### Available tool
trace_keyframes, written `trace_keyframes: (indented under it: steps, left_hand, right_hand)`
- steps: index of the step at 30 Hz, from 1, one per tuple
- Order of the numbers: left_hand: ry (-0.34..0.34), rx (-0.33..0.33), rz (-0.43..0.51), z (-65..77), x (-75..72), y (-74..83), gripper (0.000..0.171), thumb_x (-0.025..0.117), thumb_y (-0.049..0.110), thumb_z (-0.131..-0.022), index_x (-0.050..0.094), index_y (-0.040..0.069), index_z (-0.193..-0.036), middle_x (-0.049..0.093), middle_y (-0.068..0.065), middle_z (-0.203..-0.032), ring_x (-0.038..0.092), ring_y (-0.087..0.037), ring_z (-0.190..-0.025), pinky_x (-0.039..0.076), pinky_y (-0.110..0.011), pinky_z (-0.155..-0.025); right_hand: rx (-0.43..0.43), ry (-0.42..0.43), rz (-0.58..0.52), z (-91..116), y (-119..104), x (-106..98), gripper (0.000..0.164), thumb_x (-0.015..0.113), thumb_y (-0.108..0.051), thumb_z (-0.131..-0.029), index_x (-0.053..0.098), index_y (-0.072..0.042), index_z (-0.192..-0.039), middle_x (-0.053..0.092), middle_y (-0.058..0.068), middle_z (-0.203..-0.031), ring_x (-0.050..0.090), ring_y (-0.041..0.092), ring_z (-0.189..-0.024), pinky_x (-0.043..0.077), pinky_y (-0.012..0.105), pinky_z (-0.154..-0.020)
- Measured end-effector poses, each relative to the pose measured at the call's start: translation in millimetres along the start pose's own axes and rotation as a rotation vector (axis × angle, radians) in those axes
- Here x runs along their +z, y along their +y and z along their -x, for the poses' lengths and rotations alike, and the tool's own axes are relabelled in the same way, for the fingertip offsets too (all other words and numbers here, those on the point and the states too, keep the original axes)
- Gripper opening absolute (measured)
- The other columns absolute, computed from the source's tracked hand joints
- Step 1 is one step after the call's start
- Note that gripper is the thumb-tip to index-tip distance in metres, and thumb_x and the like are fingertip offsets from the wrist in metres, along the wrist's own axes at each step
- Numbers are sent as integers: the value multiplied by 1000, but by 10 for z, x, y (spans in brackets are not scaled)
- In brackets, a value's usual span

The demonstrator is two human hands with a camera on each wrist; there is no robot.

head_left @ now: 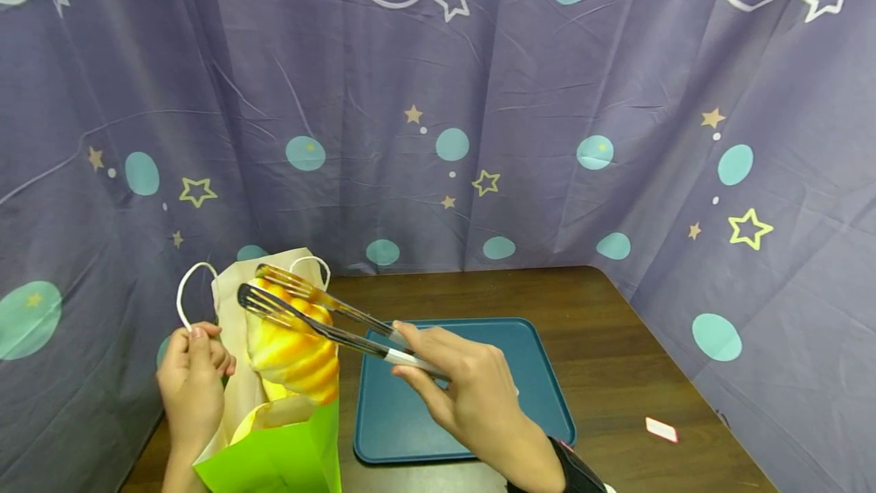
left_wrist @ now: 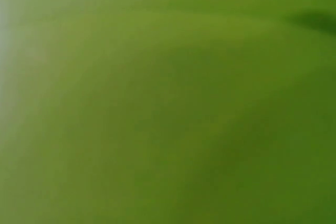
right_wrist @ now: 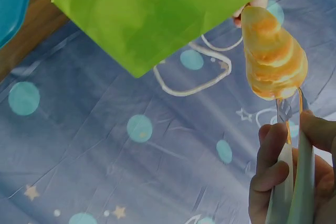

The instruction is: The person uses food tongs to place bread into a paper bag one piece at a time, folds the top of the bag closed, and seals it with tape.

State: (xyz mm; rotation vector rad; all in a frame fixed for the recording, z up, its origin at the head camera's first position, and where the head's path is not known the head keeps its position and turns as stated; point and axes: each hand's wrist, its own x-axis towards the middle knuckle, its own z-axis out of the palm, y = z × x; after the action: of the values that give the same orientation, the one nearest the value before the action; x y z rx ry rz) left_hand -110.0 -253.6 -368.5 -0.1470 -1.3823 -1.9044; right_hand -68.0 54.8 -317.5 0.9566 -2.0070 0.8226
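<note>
My left hand (head_left: 192, 386) pinches a white cord handle (head_left: 182, 295) of a bright green paper bag (head_left: 274, 455), whose mouth gapes toward me. A pair of metal tongs (head_left: 352, 341) with pale grips is held in my right hand (head_left: 472, 383). Between the tongs' slotted ends is a spiral, horn-shaped bread roll (head_left: 294, 348), golden yellow, over the bag's mouth. From the right wrist, the roll (right_wrist: 275, 59) hangs at the tong tips, past the bag's edge (right_wrist: 147, 14). Blurred green bag surface (left_wrist: 168, 103) fills the left wrist view, hiding the left hand there.
A blue tray (head_left: 465, 417) lies on the brown wooden table (head_left: 582, 318), right of the bag and partly under my right hand. Farther right sits a small white card (head_left: 661, 430) with a red edge. A purple patterned curtain (head_left: 520, 82) hangs behind the table.
</note>
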Motion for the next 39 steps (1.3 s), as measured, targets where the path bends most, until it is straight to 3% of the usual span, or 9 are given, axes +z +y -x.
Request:
trace_keyframes:
  steps: [8, 16, 21, 27, 34, 39]
  left_hand:
    - [30, -40, -80, 6, 14, 29, 23, 45, 16, -108, 57, 6, -91, 34, 1, -53, 33, -15, -46, 36, -19, -47]
    - [-68, 32, 86, -12, -17, -21, 20, 43, 8, -107, 55, -1, -94, 31, -2, -54, 26, -17, -48, 31, -24, -47]
    - [-17, -9, -13, -12, -5, -4, 22, 43, 13, -108, 56, 4, -93, 33, 0, -53, 31, -15, -47, 34, -21, -47]
    - [43, -49, -105, 4, -12, 13, 23, 44, 14, -108, 58, 8, -90, 36, 2, -53, 34, -14, -46, 36, -18, -47]
    - [10, 0, -111, -27, -22, -5, 23, 44, 12, -108, 59, 8, -90, 36, 2, -56, 32, -14, -45, 33, -19, -46]
    - [-1, 14, -97, -44, -33, 10, 23, 44, 10, -108, 58, 7, -90, 37, 1, -55, 35, -13, -45, 36, -18, -47]
  right_hand:
    - [-65, 6, 103, -74, -11, 284, 42, 73, -30, -93, 66, -16, -132, 73, -5, -104, 65, 2, -69, 50, 13, -59]
    - [-81, -10, 186, -31, 24, 374, 51, 78, -32, -88, 64, -20, -135, 71, -8, -106, 68, 7, -80, 55, 17, -64]
    - [-69, -35, 206, -7, 39, 394, 61, 86, -30, -81, 63, -20, -137, 69, -8, -108, 67, 8, -83, 54, 18, -65]
    - [-23, -54, 167, 18, 41, 372, 70, 90, -29, -76, 61, -18, -139, 68, -8, -108, 68, 7, -85, 53, 16, -63]
    - [97, -20, 63, 67, 154, 262, 68, 88, -26, -78, 60, -17, -139, 69, -7, -112, 56, 0, -69, 35, 8, -52]
    - [232, 4, 106, 187, 350, 131, 66, 88, -24, -78, 61, -15, -138, 70, -5, -108, 51, 1, -68, 30, 13, -49]
